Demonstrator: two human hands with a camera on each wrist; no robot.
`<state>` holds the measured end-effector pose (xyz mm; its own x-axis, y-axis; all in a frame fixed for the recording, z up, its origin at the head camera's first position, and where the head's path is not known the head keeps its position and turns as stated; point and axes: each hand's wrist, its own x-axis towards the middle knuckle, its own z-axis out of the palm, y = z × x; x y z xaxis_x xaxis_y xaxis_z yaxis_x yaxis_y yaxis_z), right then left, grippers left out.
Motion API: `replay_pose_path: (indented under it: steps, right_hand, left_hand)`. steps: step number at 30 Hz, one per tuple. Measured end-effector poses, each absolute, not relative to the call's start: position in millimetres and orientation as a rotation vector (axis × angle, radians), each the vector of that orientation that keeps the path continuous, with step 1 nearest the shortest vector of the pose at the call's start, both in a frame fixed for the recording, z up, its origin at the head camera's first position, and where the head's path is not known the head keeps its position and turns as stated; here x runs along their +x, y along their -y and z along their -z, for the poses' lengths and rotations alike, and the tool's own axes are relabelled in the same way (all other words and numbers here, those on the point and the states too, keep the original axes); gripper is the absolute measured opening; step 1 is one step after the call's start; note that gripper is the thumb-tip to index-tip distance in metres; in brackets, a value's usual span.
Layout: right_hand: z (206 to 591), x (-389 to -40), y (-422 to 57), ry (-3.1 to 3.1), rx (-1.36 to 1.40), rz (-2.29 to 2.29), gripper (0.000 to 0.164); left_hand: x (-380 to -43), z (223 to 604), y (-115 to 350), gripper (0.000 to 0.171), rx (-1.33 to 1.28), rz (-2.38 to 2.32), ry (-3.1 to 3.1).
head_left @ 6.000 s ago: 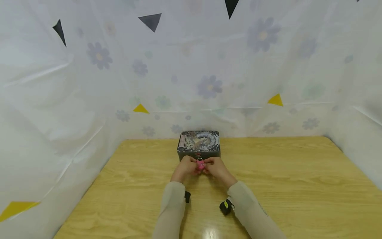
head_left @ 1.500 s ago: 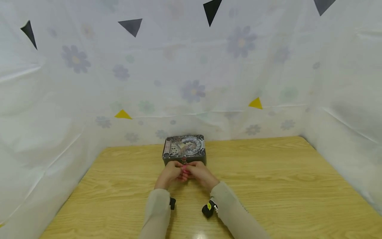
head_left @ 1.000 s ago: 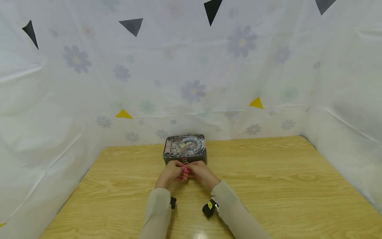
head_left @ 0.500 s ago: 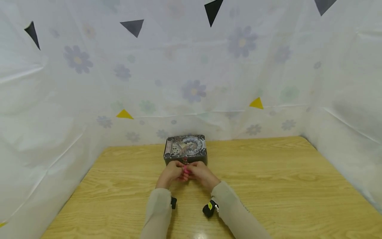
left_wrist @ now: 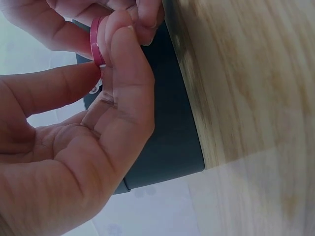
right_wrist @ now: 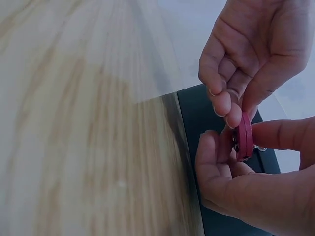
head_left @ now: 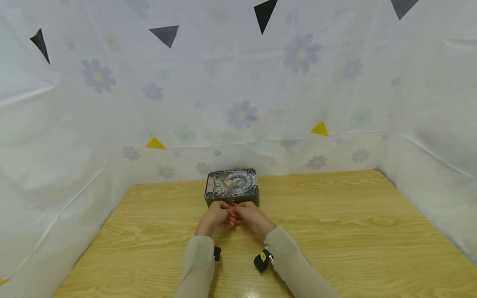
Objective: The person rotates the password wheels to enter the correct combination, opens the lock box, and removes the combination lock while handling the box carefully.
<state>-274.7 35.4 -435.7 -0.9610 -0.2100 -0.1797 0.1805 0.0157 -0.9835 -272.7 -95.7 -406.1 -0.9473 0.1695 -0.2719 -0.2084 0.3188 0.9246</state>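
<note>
A pink keychain [head_left: 234,213] with a metal ring is held between both hands, at the front face of a dark, picture-lidded tin box [head_left: 232,183]. My left hand [head_left: 215,217] pinches its left side with thumb and fingertips. On the other side my right hand [head_left: 254,215] pinches it too. In the left wrist view the keychain [left_wrist: 95,43] is seen edge-on, a thick magenta slab. The right wrist view shows the keychain [right_wrist: 245,136] between the fingers of both hands, its ring [right_wrist: 261,148] near the box. Fingers cover much of the keychain in the head view.
The box stands at the back of a wooden table [head_left: 335,223], close to a white flower-print curtain [head_left: 275,153]. Curtain also hangs along both sides. Black wrist cameras [head_left: 262,260] are strapped under the beige sleeves [head_left: 197,260].
Six seconds ago more of the keychain's pink face showed; now fingers cover most of it. The head view has turned, so box and hands appear further left. Over the last second the hands barely move.
</note>
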Motion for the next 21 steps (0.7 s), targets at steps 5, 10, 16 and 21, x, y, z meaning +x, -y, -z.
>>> replay_pose_path:
  steps: [5, 10, 16, 21]
  right_hand:
    - [435.6, -275.0, -36.8, -1.980, -0.034, 2.053, 0.022]
    - [439.5, -277.7, -36.9, -1.964, -0.051, 2.048, 0.023]
    - [439.5, -277.1, -36.9, -1.961, -0.047, 2.030, 0.024]
    - [439.7, -278.3, -36.4, -1.962, -0.027, 2.040, 0.023]
  left_hand:
    - [-269.7, 401.8, 93.1, 0.012, -0.076, -1.641, -2.306]
    - [-267.5, 401.6, 93.4, 0.011, -0.056, -1.656, -2.306]
    - [-269.1, 403.0, 94.0, 0.014, -0.052, -1.640, -2.301]
    - [-270.5, 402.7, 93.6, 0.014, -0.062, -1.641, -2.306]
